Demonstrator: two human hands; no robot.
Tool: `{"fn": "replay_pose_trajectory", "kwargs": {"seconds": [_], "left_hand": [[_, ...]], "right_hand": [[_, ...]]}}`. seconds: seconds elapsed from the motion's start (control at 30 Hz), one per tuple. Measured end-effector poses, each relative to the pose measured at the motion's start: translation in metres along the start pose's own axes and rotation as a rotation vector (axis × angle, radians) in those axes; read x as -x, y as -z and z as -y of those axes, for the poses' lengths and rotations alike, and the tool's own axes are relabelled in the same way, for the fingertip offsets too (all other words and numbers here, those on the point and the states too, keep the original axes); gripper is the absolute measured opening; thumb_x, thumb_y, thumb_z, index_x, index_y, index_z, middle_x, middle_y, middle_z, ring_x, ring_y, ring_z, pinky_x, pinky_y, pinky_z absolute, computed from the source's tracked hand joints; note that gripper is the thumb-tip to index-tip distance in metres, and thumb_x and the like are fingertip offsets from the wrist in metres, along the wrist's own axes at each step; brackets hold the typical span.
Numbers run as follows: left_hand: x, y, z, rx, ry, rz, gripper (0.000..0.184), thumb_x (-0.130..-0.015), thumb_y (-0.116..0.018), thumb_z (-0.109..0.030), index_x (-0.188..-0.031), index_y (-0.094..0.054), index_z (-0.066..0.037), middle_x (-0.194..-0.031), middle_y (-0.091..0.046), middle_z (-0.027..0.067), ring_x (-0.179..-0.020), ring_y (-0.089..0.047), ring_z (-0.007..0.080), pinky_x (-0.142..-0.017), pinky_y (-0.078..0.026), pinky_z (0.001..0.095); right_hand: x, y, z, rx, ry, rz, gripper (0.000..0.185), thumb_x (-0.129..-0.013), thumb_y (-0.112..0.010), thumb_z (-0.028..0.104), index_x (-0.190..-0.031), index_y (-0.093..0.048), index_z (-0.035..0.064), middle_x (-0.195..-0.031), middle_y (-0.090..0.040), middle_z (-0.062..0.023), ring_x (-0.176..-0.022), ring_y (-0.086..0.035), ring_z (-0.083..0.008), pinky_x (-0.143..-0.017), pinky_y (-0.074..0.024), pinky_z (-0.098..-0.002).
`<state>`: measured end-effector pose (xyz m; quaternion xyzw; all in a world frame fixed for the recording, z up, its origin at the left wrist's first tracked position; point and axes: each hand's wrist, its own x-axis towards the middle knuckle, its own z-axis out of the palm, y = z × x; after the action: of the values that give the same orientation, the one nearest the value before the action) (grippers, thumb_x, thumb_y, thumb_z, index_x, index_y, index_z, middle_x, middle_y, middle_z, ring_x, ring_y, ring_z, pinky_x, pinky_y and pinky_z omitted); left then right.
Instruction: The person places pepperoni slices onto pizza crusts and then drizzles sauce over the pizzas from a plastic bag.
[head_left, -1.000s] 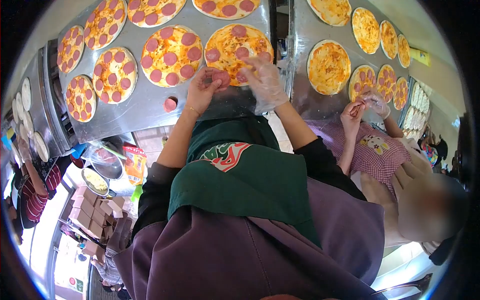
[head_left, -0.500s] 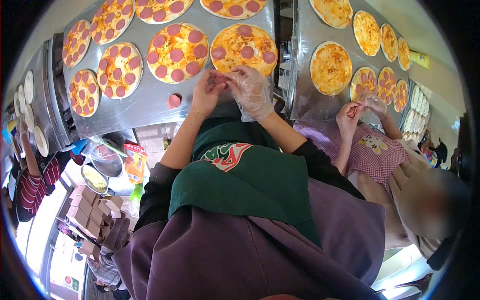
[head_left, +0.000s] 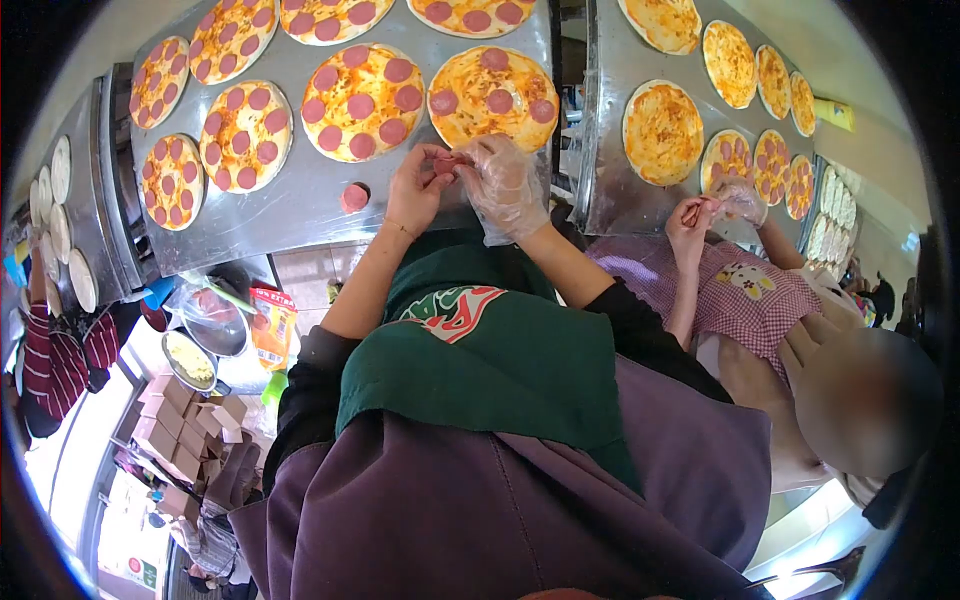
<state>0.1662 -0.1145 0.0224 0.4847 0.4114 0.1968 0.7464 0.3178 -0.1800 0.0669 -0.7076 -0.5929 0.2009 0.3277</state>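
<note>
My left hand point(head_left: 415, 192), bare, pinches sausage slices point(head_left: 447, 165) just off the front edge of a pizza. My right hand point(head_left: 503, 188) wears a clear plastic glove, and its fingertips close on the same slices from the other side. Directly beyond both hands lies the pizza point(head_left: 480, 78) with sauce, cheese and several round sausage slices. Left of it is another pizza point(head_left: 336, 80), more fully covered with slices. A small stack of sausage slices point(head_left: 354, 198) stands on the metal table point(head_left: 300, 215), left of my left hand.
More sausage-topped pizzas point(head_left: 246, 137) lie across the table. A second metal table point(head_left: 625, 212) at right carries pizzas; a co-worker's hands point(head_left: 715, 212) hold a small piece there. At left are a side table with dough rounds point(head_left: 60, 232), pots point(head_left: 190, 360) and cardboard boxes point(head_left: 165, 425).
Both my hands stay together on the slices, with small finger movements. The view has shifted slightly, so the pizzas sit a little further right. The co-worker's hands moved slightly.
</note>
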Motion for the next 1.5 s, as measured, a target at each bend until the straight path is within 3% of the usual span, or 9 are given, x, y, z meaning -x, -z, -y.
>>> {"fn": "replay_pose_trajectory", "kwargs": {"seconds": [0.17, 0.27, 0.33, 0.67, 0.73, 1.07, 1.17, 1.5], "left_hand": [[0.000, 0.003, 0.003, -0.020, 0.016, 0.044, 0.029, -0.089, -0.059, 0.012, -0.114, -0.051, -0.001, -0.109, -0.059, 0.0068, -0.105, -0.063, 0.0169, -0.093, -0.054, 0.0296], [0.002, 0.002, 0.001, -0.071, 0.019, 0.037, 0.028, -0.088, -0.059, 0.012, -0.112, -0.052, 0.000, -0.109, -0.060, 0.0070, -0.105, -0.063, 0.0172, -0.093, -0.053, 0.0292], [0.005, 0.002, 0.001, -0.087, -0.057, 0.030, 0.025, -0.088, -0.059, 0.012, -0.110, -0.053, 0.001, -0.110, -0.060, 0.0074, -0.105, -0.063, 0.0172, -0.091, -0.054, 0.0283], [0.005, 0.003, 0.014, -0.212, -0.044, 0.011, 0.025, -0.088, -0.060, 0.012, -0.110, -0.054, 0.002, -0.107, -0.063, 0.0082, -0.103, -0.065, 0.0163, -0.088, -0.054, 0.0278], [0.004, 0.003, 0.016, -0.171, -0.149, 0.011, 0.024, -0.088, -0.060, 0.013, -0.108, -0.054, 0.001, -0.105, -0.063, 0.0080, -0.100, -0.065, 0.0165, -0.086, -0.054, 0.0274], [-0.001, -0.003, 0.007, -0.232, -0.125, -0.014, 0.022, -0.086, -0.064, 0.011, -0.104, -0.055, 0.002, -0.101, -0.064, 0.0072, -0.096, -0.065, 0.0136, -0.082, -0.056, 0.0274], [-0.003, -0.005, 0.008, -0.267, -0.150, -0.032, 0.021, -0.084, -0.065, 0.011, -0.099, -0.055, 0.001, -0.098, -0.070, 0.0107, -0.093, -0.070, 0.0180, -0.079, -0.057, 0.0297], [-0.011, -0.010, 0.006, -0.211, -0.076, 0.050, 0.022, -0.087, -0.063, 0.010, -0.106, -0.055, 0.001, -0.103, -0.064, 0.0055, -0.097, -0.064, 0.0110, -0.082, -0.055, 0.0255]], "right_hand": [[0.005, -0.002, 0.007, 0.021, 0.069, -0.119, 0.021, -0.078, -0.070, 0.006, -0.098, -0.067, 0.0071, -0.091, -0.063, -0.0117, -0.086, -0.063, -0.0336, -0.076, -0.0503, -0.0437], [0.009, -0.004, 0.006, 0.017, 0.000, -0.037, 0.019, -0.078, -0.070, 0.006, -0.096, -0.067, 0.0069, -0.092, -0.063, -0.0114, -0.087, -0.063, -0.0331, -0.075, -0.0506, -0.0435], [0.011, -0.010, 0.004, -0.010, -0.010, -0.049, 0.018, -0.077, -0.070, 0.005, -0.095, -0.067, 0.0069, -0.092, -0.063, -0.0116, -0.087, -0.063, -0.0331, -0.075, -0.0507, -0.0435], [0.012, -0.020, 0.003, -0.108, -0.092, -0.077, 0.016, -0.076, -0.070, 0.003, -0.091, -0.066, 0.0069, -0.086, -0.065, -0.0127, -0.084, -0.064, -0.0338, -0.075, -0.0506, -0.0429], [0.014, -0.021, 0.005, -0.122, -0.098, -0.085, 0.017, -0.076, -0.069, 0.002, -0.092, -0.067, 0.0069, -0.086, -0.065, -0.0128, -0.084, -0.064, -0.0338, -0.075, -0.0504, -0.0432], [0.014, -0.022, -0.002, -0.144, -0.122, -0.109, 0.015, -0.078, -0.069, 0.005, -0.093, -0.067, 0.0068, -0.085, -0.066, -0.0129, -0.085, -0.064, -0.0337, -0.075, -0.0494, -0.0439], [0.020, -0.031, -0.011, -0.141, -0.140, -0.117, 0.016, -0.078, -0.069, 0.004, -0.094, -0.066, 0.0066, -0.085, -0.066, -0.0128, -0.084, -0.064, -0.0336, -0.076, -0.0493, -0.0436], [0.013, -0.014, -0.012, -0.135, -0.104, -0.151, 0.015, -0.077, -0.070, 0.004, -0.092, -0.066, 0.0055, -0.084, -0.065, -0.0131, -0.085, -0.063, -0.0335, -0.076, -0.0488, -0.0428]]}}
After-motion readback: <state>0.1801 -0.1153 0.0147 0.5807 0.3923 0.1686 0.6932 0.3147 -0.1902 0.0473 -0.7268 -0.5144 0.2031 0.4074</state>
